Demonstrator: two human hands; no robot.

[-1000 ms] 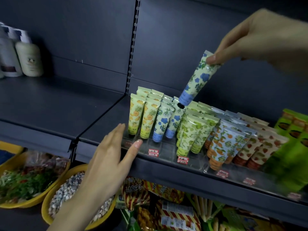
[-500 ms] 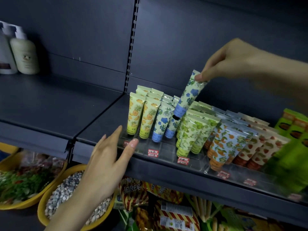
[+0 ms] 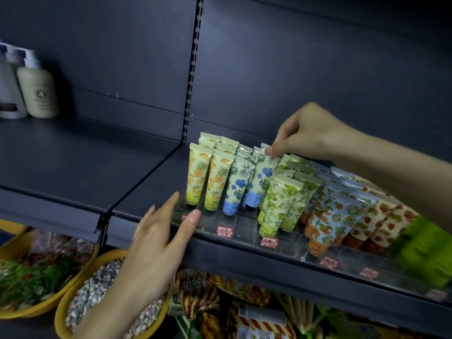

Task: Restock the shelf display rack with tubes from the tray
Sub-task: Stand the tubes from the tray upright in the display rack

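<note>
As the right hand [image 3: 308, 133] pinches its top, a blue-flowered tube [image 3: 263, 178] stands in the clear rack [image 3: 244, 225].
Left hand [image 3: 156, 241], fingers straight, rests against the rack's front corner.

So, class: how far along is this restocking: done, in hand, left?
Done: rows of tubes stand in the clear rack. In hand: right hand pinches a blue-flower tube, cap down in its slot; left hand rests open at the rack front. Left: letting go; front slots look empty.
</note>
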